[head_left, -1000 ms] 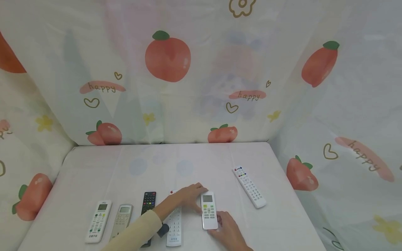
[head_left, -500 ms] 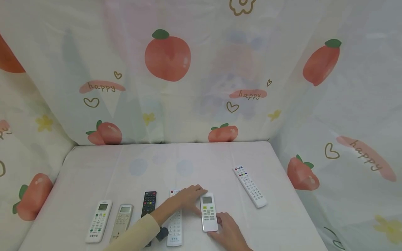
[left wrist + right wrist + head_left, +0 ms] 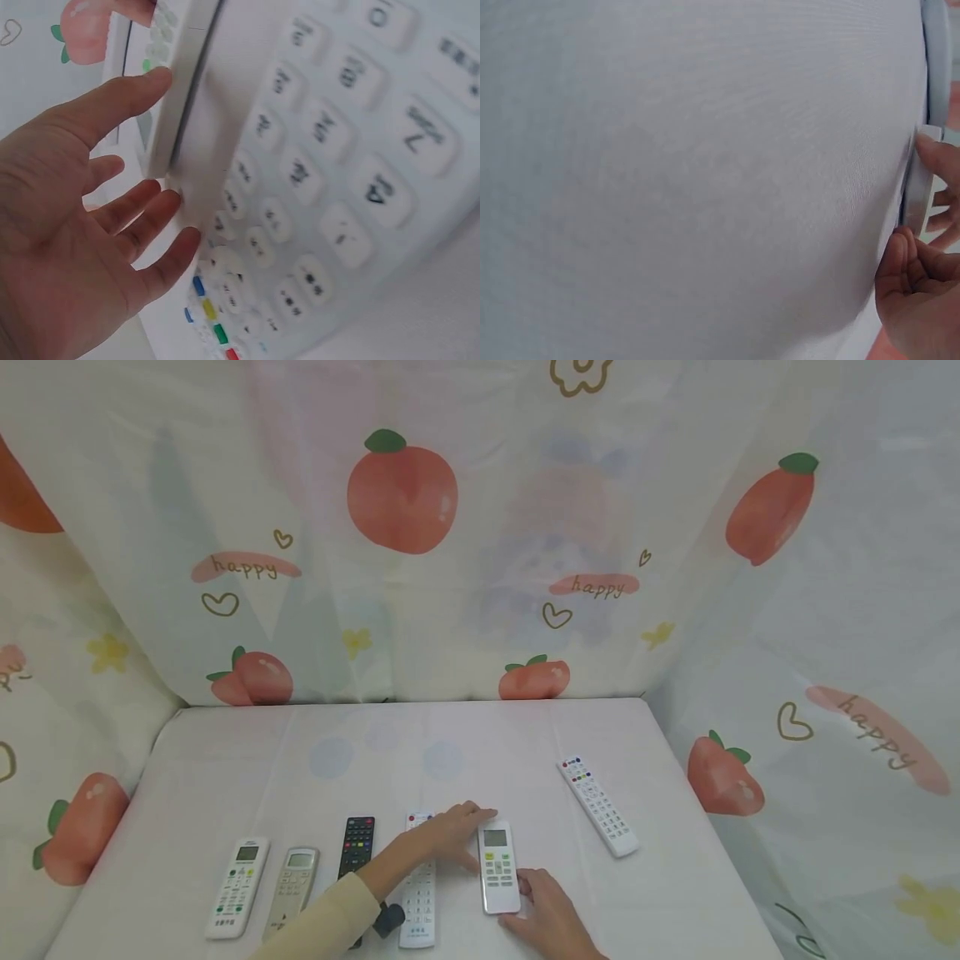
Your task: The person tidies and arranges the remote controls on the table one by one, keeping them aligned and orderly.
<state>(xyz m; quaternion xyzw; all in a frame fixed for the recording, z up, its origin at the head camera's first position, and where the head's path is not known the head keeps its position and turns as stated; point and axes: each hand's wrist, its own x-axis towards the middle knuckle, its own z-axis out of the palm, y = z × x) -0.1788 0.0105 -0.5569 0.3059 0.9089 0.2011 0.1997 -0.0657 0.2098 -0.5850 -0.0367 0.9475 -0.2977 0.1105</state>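
Observation:
A white air-conditioner remote (image 3: 498,868) with a small grey screen lies face up on the table between my hands. My left hand (image 3: 450,835) is spread over its upper left corner, index finger by the top end and thumb along the left side. In the left wrist view the left thumb (image 3: 154,86) meets the remote's side while the other fingers stay loose. My right hand (image 3: 551,914) grips the lower right corner, thumb at the bottom end and curled fingers against the right side. A long white remote (image 3: 418,902) lies beneath my left wrist, partly covered.
Left of the hands lie a black remote (image 3: 357,843), a beige remote (image 3: 292,885) and a white remote with a screen (image 3: 238,889); my left sleeve (image 3: 322,922) covers parts of some. Another white remote (image 3: 597,806) lies tilted at right. Patterned cloth (image 3: 420,627) walls the table.
The white air-conditioner remote and both hands have shifted very slightly toward me since one second ago, then stay nearly still. The other remotes have not moved.

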